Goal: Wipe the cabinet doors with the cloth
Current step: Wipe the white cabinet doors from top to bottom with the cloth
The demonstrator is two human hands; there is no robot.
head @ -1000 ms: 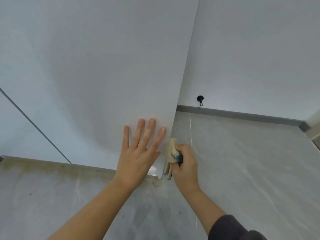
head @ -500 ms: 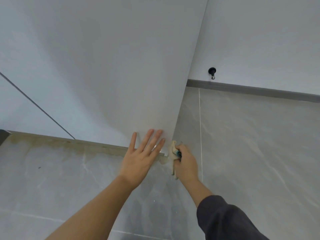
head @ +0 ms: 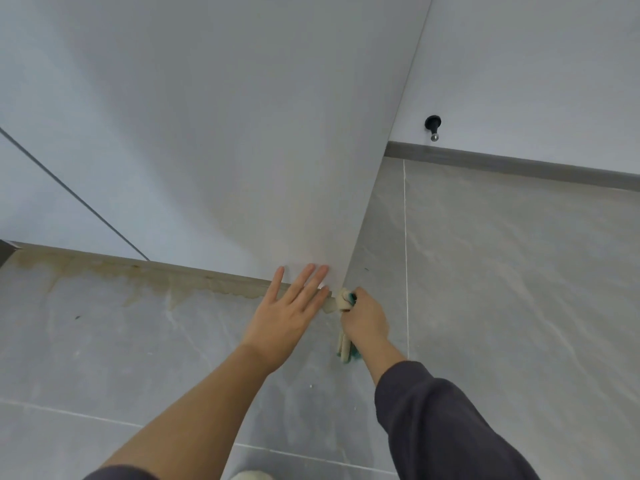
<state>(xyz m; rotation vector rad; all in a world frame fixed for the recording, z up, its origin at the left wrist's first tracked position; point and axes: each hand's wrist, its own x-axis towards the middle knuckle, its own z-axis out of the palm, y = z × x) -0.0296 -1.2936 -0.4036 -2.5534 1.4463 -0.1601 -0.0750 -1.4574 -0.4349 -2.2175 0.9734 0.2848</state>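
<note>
Both arms reaching forward, hands close together.
Left hand (head: 291, 306) flat, fingers straight and a bit spread; right hand (head: 365, 318) fisted round the cloth (head: 344, 300), dark sleeve (head: 450, 427) on its forearm.

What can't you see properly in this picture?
Head view only:
1. Cloth: mostly bunched inside the right hand.
2. Cabinet door: its top is cut off by the picture's upper edge, and its far side faces away.
3. Pale thing at the bottom edge: cut off, maybe a shoe.
</note>
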